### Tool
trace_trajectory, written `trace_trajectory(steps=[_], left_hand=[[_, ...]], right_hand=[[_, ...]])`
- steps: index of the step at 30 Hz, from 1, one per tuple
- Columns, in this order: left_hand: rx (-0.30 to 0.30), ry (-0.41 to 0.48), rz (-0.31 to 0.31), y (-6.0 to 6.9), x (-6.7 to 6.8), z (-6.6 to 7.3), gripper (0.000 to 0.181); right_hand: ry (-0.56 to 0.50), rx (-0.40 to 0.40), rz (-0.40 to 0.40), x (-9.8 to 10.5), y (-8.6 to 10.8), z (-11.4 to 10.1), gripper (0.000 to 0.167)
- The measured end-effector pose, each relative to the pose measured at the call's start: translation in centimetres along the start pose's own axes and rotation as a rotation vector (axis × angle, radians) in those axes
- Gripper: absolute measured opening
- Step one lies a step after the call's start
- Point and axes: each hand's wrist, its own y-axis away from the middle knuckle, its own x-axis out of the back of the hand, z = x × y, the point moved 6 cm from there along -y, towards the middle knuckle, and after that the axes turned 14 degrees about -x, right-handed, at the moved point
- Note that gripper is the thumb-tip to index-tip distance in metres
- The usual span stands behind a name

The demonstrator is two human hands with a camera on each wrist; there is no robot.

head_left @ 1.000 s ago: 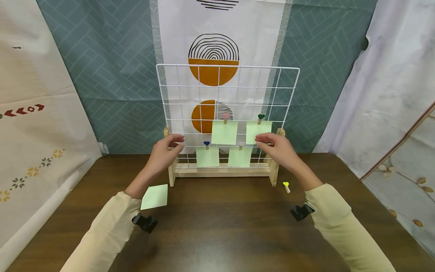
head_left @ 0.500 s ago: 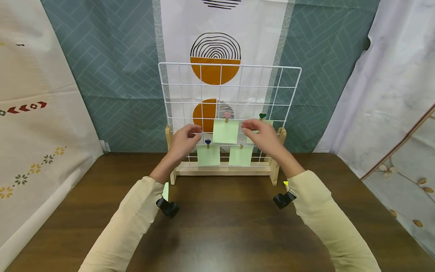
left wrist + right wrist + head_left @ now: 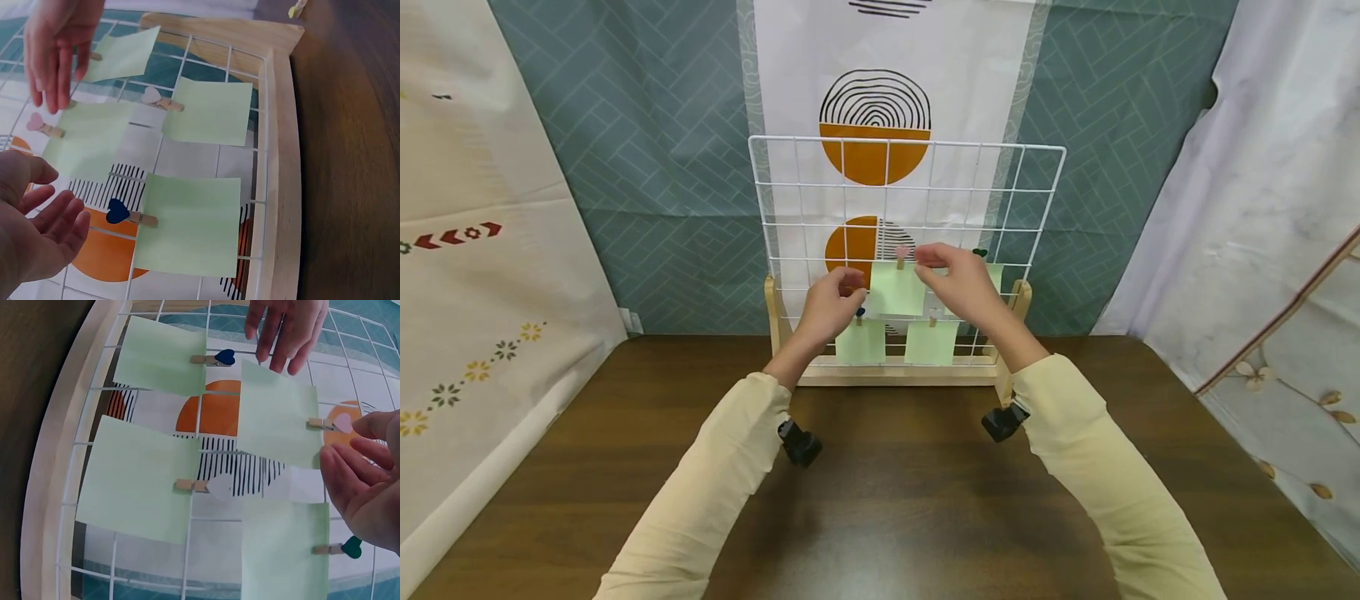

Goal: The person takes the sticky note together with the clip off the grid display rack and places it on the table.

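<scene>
Your left hand (image 3: 829, 310) and right hand (image 3: 958, 283) have moved inward, fingers parted, holding nothing; the upper row's left green note (image 3: 895, 292), pink heart clothespin (image 3: 901, 252) on the wire grid (image 3: 908, 142), now sits between them, seemingly within reach.

Teal cloth (image 3: 640, 158) hangs behind a brown table (image 3: 895, 500)

In the head view, the right hand (image 3: 958, 282) hides much of the upper right note (image 3: 996, 275) and the stem of its green clip (image 3: 980, 252), while the bottom edge crops both sleeves (image 3: 700, 492). The left wrist view cuts off the left hand (image 3: 28, 244) at left and a yellow clip (image 3: 299, 7) on top. Whether right fingertips touch the pink clip (image 3: 340, 423) is unclear.
</scene>
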Motion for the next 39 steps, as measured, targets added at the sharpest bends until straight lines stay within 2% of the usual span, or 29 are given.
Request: trace_trajectory(steps=[5, 13, 20, 29, 39], left_hand=[[-0.019, 0.009, 0.066, -0.3, -0.2, 0.0, 0.028], [-0.022, 0.038, 0.150, -0.8, -0.7, 0.3, 0.025], [-0.007, 0.045, 0.208, -1.2, -0.9, 0.5, 0.021], [-0.001, 0.040, 0.232, -1.4, -1.2, 0.3, 0.019], [0.009, 0.072, 0.262, -1.4, -1.3, 0.2, 0.017]], right_hand=[[0.032, 0.030, 0.009, -0.1, -0.3, -0.9, 0.040], [0.045, 0.004, -0.027, -0.6, -1.2, -1.6, 0.036], [0.075, 0.027, 0.011, -0.7, -2.2, -2.2, 0.034], [0.188, 0.032, 0.048, -1.1, -2.9, -2.7, 0.031], [0.189, 0.029, 0.051, -1.2, -3.1, -2.9, 0.026]])
